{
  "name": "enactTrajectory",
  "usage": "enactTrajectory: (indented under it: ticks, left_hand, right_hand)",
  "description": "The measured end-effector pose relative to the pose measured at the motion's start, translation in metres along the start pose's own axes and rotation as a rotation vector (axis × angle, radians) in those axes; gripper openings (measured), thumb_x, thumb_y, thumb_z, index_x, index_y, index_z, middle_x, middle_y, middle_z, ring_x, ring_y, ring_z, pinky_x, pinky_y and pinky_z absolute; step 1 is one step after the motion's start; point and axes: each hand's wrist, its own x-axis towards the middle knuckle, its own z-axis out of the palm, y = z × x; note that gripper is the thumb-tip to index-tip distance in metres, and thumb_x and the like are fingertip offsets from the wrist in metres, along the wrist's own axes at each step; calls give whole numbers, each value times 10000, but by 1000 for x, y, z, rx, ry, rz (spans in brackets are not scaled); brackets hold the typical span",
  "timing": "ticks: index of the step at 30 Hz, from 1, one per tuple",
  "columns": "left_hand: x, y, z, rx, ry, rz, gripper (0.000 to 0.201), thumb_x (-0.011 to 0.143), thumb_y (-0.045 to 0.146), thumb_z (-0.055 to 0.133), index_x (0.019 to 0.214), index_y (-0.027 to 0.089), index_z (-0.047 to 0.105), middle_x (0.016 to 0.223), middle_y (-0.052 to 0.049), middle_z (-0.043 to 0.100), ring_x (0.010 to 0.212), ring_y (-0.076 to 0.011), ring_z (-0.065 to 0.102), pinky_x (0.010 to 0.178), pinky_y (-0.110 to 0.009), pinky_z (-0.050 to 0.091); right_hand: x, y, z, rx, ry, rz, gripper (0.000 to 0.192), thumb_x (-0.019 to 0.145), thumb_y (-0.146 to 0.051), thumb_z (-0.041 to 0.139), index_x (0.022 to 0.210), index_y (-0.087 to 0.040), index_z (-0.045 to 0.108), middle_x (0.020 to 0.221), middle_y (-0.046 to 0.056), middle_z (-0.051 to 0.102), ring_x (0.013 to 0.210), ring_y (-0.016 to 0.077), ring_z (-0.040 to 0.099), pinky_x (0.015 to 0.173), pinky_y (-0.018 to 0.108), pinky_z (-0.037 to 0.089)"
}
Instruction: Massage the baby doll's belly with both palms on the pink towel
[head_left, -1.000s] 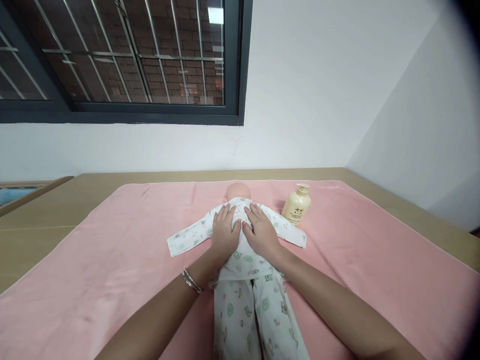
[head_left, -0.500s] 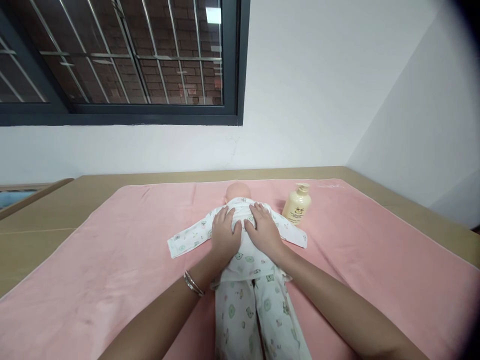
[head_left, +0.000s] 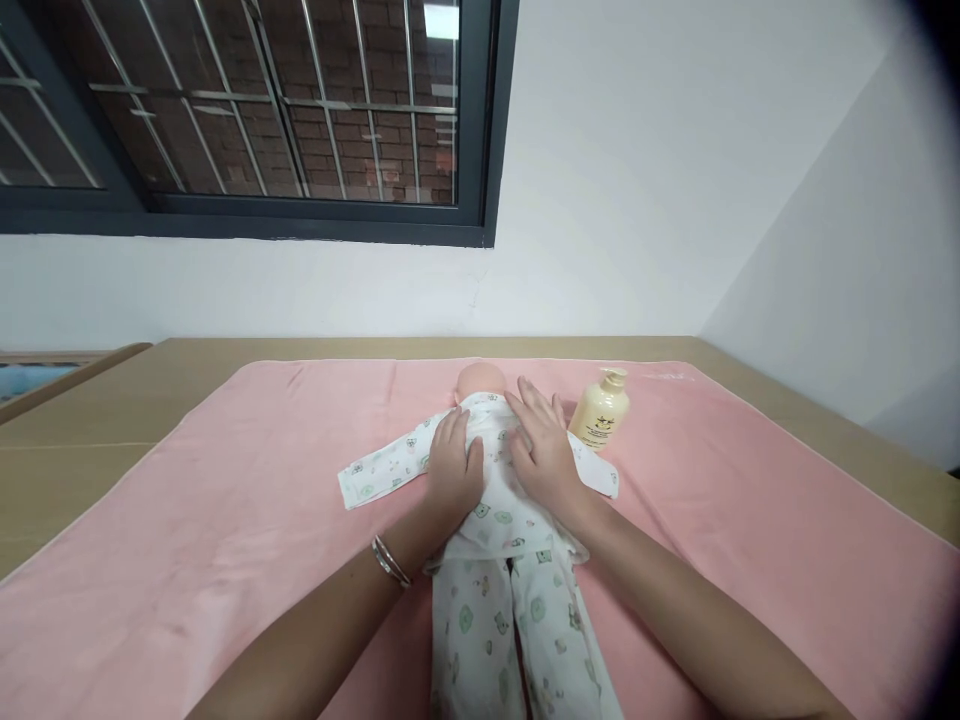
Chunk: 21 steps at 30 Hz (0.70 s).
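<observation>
A baby doll (head_left: 495, 520) in white printed pyjamas lies stretched out with its bald head away from me and both sleeves spread sideways. Its face does not show. On the left side of its upper back rests my left hand (head_left: 454, 465), fingers extended, a silver bangle (head_left: 390, 562) at the wrist. My right hand (head_left: 546, 455) is over the right side of the back, its fingers spread and tipped up; whether the palm touches the cloth I cannot tell. Neither hand grips anything. Just beyond the right sleeve is a pale yellow pump bottle (head_left: 600, 412).
Under the doll a pink cloth (head_left: 262, 520) covers most of a wooden surface (head_left: 202, 375). Behind it rises a white wall (head_left: 600, 200) with a dark-framed, barred window (head_left: 300, 215) at upper left. A wooden rail (head_left: 82, 375) shows at far left.
My right hand has lifted its fingers and shifted slightly up and right on the doll's back. My left hand stays in place. The view has shifted slightly.
</observation>
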Motion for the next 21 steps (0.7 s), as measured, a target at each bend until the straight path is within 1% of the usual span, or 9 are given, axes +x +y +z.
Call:
enactTrajectory:
  ticks: [3,5,6,7,11,12,17,19,21]
  left_hand:
    - [-3,0,0,-96,67,30,455,954,259,355,1397,157,351,1419,-164,439,1336,-260,382,1102,-522,326]
    - [-4,0,0,-114,86,53,446,961,261,346,1397,167,347,1432,-165,418,1352,-257,359,1106,-530,314]
    - [-5,-1,0,-113,93,61,438,962,261,347,1390,169,356,1433,-166,414,1356,-258,352,1107,-534,309]
    - [-5,-1,0,-107,97,66,430,963,262,350,1382,168,366,1432,-168,412,1359,-259,345,1109,-537,304]
    - [-5,-1,0,-83,97,85,399,964,263,352,1344,160,413,1427,-170,415,1365,-257,332,1117,-525,292]
    - [-5,-2,0,-81,97,91,392,965,264,349,1335,161,424,1426,-169,418,1366,-257,332,1117,-523,291]
    - [-4,-2,0,-72,98,89,380,968,283,349,1322,173,436,1420,-166,425,1364,-264,338,1105,-543,300]
    - [-5,-2,0,-75,94,79,381,969,290,348,1321,174,435,1421,-168,419,1363,-269,337,1100,-554,301]
    - [-4,-1,-1,-75,89,74,382,969,295,346,1321,172,432,1426,-169,411,1365,-273,332,1101,-558,295]
  right_hand:
    - [-5,4,16,-23,-163,-44,505,898,-208,379,1398,-160,428,1525,115,312,1436,246,197,1152,546,136]
    - [-6,8,23,-16,-273,-46,494,912,-243,395,1397,-159,436,1517,121,328,1433,254,203,1148,532,173]
    - [-6,9,24,-12,-294,-43,487,917,-256,399,1393,-164,443,1518,121,327,1431,254,210,1146,528,183]
    - [-6,9,24,-9,-293,-42,480,920,-263,403,1387,-165,452,1519,122,323,1429,252,217,1147,522,187]
    - [-6,5,19,-20,-181,-63,476,907,-254,422,1367,-141,470,1523,136,311,1427,236,224,1158,498,172]
    - [-6,4,20,-26,-176,-65,480,902,-245,423,1368,-141,469,1521,135,314,1427,238,223,1158,504,167]
    - [-6,3,21,-15,-334,-28,481,896,-246,438,1370,-171,478,1509,123,344,1424,283,224,1138,546,187]
    - [-3,3,16,-1,-320,-28,475,901,-265,445,1365,-168,483,1517,126,327,1427,275,216,1140,526,199]
    - [-1,2,11,-5,-244,-35,467,913,-280,431,1361,-161,481,1531,125,295,1434,256,199,1146,509,193]
